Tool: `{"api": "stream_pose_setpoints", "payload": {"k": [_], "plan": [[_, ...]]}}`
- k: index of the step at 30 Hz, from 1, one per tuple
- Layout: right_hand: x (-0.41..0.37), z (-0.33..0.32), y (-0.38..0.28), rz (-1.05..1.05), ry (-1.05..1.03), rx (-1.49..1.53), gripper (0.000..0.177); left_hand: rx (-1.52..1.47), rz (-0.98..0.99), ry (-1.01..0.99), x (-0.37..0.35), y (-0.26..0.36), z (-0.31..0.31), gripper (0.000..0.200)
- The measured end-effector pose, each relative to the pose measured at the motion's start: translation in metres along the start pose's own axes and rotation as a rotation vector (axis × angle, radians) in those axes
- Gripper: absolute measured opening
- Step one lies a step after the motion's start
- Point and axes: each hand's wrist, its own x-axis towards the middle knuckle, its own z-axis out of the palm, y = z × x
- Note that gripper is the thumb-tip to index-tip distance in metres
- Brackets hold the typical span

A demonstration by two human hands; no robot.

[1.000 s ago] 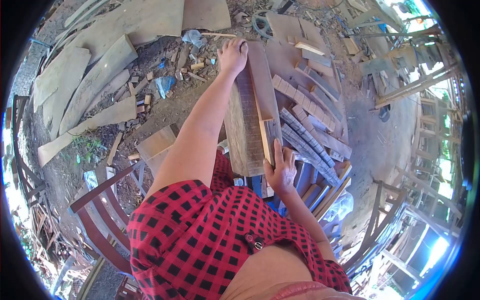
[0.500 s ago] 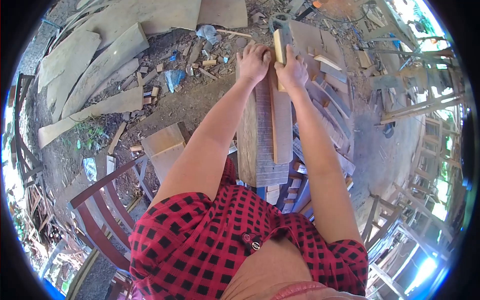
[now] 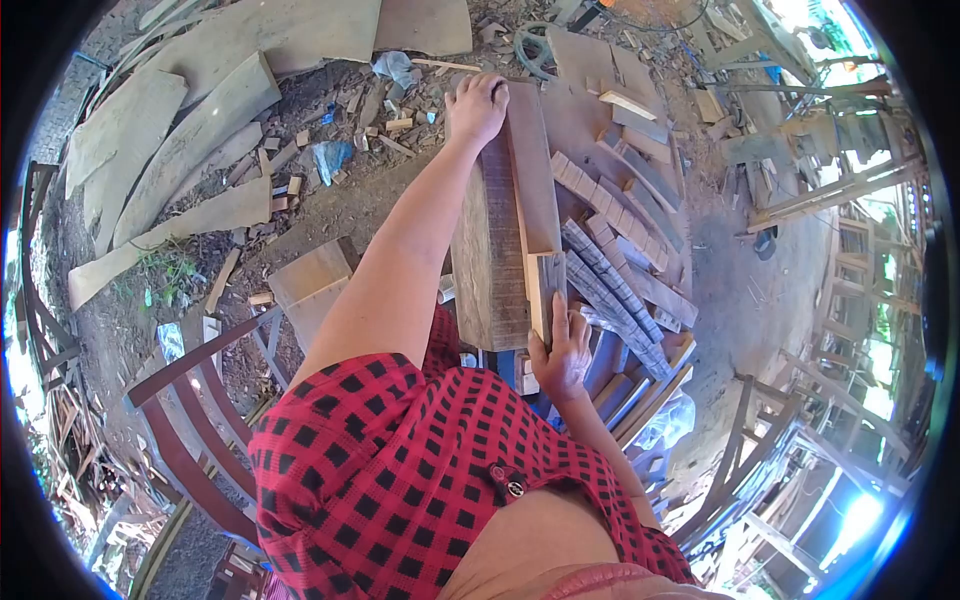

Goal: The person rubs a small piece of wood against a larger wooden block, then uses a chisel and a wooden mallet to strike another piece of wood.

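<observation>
A narrow brown board (image 3: pixel 533 175) lies lengthwise on a thick, rough wooden beam (image 3: pixel 490 250) in front of me. My left hand (image 3: pixel 477 108) is at the far end, its fingers curled over the board's left edge. Close to my body, my right hand (image 3: pixel 563 352) grips a wooden block (image 3: pixel 546 285) with a pale side and a darker grey top. The block touches the near end of the board, along the beam's right edge. Part of the right palm and the underside of the block are hidden.
Stacked cut wood pieces (image 3: pixel 620 215) lie to the right of the beam. A dark red slatted chair (image 3: pixel 195 400) stands at the lower left. Large curved planks (image 3: pixel 200 150) and scraps cover the ground at the upper left. A wheel (image 3: pixel 536 52) lies beyond the beam.
My right hand has drawn the wooden block from the far end of the board toward my body. My left hand stays near the far end. The view has shifted slightly.
</observation>
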Motion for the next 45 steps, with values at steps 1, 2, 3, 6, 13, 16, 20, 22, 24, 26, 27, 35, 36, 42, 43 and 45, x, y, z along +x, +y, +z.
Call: {"api": "stream_pose_setpoints", "payload": {"k": [1, 2, 3, 6, 13, 16, 20, 22, 24, 26, 27, 35, 36, 42, 43, 45], "plan": [[0.001, -0.001, -0.002, -0.004, -0.003, 0.013, 0.075, 0.0, -0.001, 0.002, 0.0, 0.0, 0.0, 0.028], [0.004, -0.002, -0.002, -0.011, -0.007, 0.027, 0.075, -0.009, 0.006, 0.006, -0.001, 0.001, -0.001, 0.028], [0.013, -0.001, -0.001, -0.018, -0.008, 0.027, 0.075, -0.018, 0.011, 0.012, -0.001, 0.001, -0.002, 0.028], [0.069, 0.01, 0.0, 0.002, 0.006, 0.005, 0.078, -0.047, 0.016, 0.014, -0.002, -0.003, 0.0, 0.03], [0.306, 0.048, -0.016, 0.053, 0.023, -0.135, 0.07, -0.03, 0.049, 0.088, -0.003, 0.003, -0.001, 0.031], [0.341, 0.057, -0.019, 0.073, 0.045, -0.125, 0.068, 0.005, 0.03, 0.032, -0.002, 0.007, -0.008, 0.033], [0.317, 0.05, -0.016, 0.094, 0.035, -0.135, 0.066, -0.038, -0.014, -0.038, -0.001, 0.01, -0.006, 0.033], [0.277, 0.041, -0.016, 0.09, -0.002, -0.129, 0.067, -0.017, -0.004, 0.018, -0.001, 0.004, 0.001, 0.031], [0.216, 0.036, 0.0, -0.069, 0.089, -0.087, 0.069, -0.022, 0.014, -0.01, -0.001, 0.003, -0.001, 0.031], [0.146, 0.018, 0.001, -0.084, 0.05, -0.074, 0.071, 0.007, 0.038, 0.001, 0.0, 0.0, 0.001, 0.03], [0.111, 0.011, 0.003, -0.066, 0.031, -0.048, 0.072, 0.0, 0.041, -0.004, 0.0, -0.002, 0.003, 0.03], [0.001, -0.003, 0.012, -0.022, 0.002, 0.041, 0.075, 0.003, 0.031, 0.009, 0.003, -0.004, 0.005, 0.029], [0.007, -0.004, 0.012, -0.015, -0.017, 0.058, 0.075, -0.001, 0.026, 0.012, 0.002, -0.004, 0.004, 0.029], [0.175, 0.026, 0.018, -0.016, 0.058, -0.054, 0.075, -0.004, 0.017, 0.015, -0.002, 0.002, 0.0, 0.03], [0.214, 0.036, 0.021, -0.024, 0.064, -0.076, 0.074, 0.007, 0.024, 0.032, -0.002, 0.004, -0.001, 0.03], [0.282, 0.038, 0.003, 0.067, 0.005, -0.141, 0.072, 0.009, 0.008, 0.016, -0.003, 0.008, -0.005, 0.03]]}}
